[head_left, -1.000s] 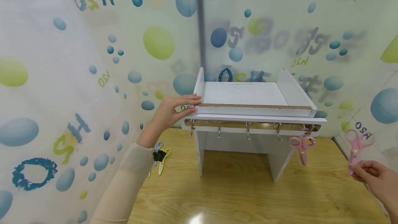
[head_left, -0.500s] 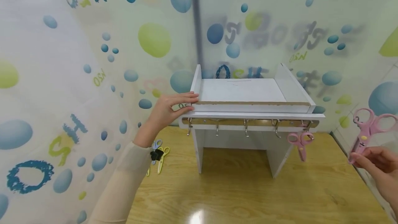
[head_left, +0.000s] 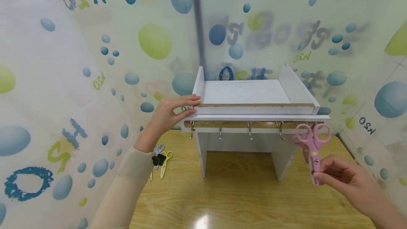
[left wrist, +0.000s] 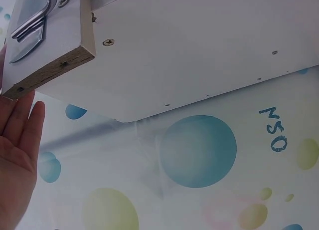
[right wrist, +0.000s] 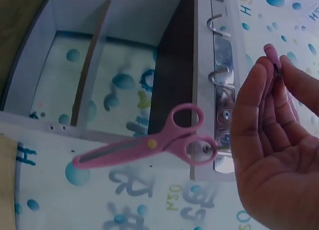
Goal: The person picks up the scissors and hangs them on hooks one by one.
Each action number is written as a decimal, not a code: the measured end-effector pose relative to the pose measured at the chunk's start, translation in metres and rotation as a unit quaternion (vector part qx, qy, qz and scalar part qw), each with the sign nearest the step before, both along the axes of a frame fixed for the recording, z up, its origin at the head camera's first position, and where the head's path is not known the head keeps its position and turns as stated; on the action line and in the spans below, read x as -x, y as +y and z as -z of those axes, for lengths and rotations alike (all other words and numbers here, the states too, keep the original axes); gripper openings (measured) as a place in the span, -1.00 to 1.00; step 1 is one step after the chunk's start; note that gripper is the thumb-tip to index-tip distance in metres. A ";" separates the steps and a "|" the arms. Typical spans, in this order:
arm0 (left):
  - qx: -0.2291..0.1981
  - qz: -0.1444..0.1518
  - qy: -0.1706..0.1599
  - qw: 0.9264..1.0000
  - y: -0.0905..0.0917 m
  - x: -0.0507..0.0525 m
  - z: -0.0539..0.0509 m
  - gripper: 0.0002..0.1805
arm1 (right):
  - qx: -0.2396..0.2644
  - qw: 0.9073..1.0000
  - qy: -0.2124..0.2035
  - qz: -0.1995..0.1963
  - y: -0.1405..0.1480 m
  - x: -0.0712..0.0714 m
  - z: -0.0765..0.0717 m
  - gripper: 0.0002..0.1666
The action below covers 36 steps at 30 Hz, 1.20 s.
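The left hand (head_left: 163, 116) grips the front left corner of the white shelf (head_left: 254, 110), fingers above and thumb lower; in the left wrist view its fingers (left wrist: 31, 127) reach behind the board's end. The right hand (head_left: 353, 181) pinches pink scissors (head_left: 314, 153) by the blade end, handles up, before the right end of the hook rail (head_left: 235, 124). Behind them, a second pink pair (head_left: 297, 139) is mostly covered; the right wrist view shows this pair (right wrist: 154, 144) hanging by one handle loop from a hook, beside the right hand (right wrist: 276, 140).
Blue scissors (head_left: 159, 147) and yellow scissors (head_left: 164, 165) lie on the wooden table (head_left: 235, 200) left of the shelf, partly behind a black object (head_left: 158, 159) at the left wrist. Several hooks line the rail. A patterned wall covering (head_left: 152, 77) stands behind.
The right hand has carried its pink scissors leftward from the far right to the rail's right end, in front of the hanging pair. The left hand keeps its hold on the shelf.
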State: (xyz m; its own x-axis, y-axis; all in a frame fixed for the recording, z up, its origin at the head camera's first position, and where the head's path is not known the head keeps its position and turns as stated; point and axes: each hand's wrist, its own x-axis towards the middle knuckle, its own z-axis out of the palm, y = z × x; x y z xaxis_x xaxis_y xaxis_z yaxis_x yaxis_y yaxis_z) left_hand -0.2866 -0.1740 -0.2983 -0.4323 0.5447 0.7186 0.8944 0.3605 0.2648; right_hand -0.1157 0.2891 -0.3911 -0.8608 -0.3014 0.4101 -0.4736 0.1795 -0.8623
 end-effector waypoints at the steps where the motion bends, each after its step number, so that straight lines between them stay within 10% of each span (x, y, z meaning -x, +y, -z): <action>1: 0.000 -0.001 0.000 1.000 0.000 0.000 0.000 -0.64 | 0.017 0.999 -0.004 -0.038 -0.004 0.003 0.002 -0.61; 7: 0.000 -0.008 -0.001 1.000 -0.001 0.000 0.000 -0.63 | 0.008 0.991 -0.031 -0.131 -0.025 0.013 0.013 -0.63; 25: -0.006 -0.004 -0.004 1.000 -0.002 -0.002 0.007 -0.64 | -0.067 0.994 -0.062 -0.054 -0.037 0.031 0.040 -0.87; 32: -0.005 -0.012 -0.005 1.000 -0.001 -0.002 0.006 -0.63 | -0.046 0.993 -0.086 -0.072 -0.008 0.034 0.026 -0.68; 36: 0.000 -0.017 -0.004 1.000 -0.001 -0.001 0.004 -0.64 | -0.091 0.995 -0.049 -0.007 0.009 0.035 -0.002 -0.65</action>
